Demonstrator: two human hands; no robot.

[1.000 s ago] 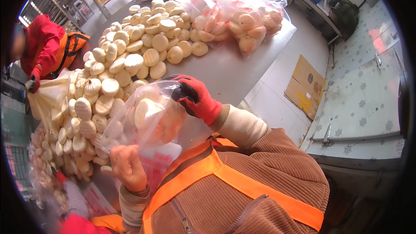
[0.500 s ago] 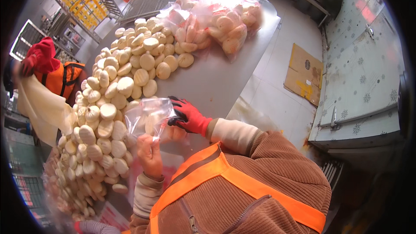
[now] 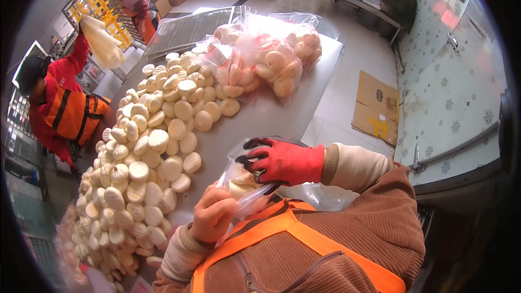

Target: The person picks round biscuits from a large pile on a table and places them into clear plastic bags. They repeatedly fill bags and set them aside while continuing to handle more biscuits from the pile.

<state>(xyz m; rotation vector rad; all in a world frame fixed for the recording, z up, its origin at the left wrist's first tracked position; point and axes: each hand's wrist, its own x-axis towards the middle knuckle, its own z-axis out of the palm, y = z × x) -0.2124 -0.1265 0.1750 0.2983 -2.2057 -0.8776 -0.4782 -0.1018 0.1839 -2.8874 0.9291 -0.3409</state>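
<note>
One clear bag [image 3: 240, 187] sits between two hands, pinched by the bare left hand [image 3: 213, 214] and grasped from above by the gloved right hand [image 3: 287, 161], near one heap [image 3: 139, 171] of uncountably many pale buns [image 3: 191, 162].

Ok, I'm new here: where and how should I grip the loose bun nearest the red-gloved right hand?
Probably pinch the loose bun by its rim, coming from the right: it is round, and that side faces bare table, while other buns crowd its left.

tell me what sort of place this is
Likely a bakery or food-packing workroom: a metal table bears a heap of pale bun-like rounds, filled clear bags sit beside them, and a rack stands behind.
</note>
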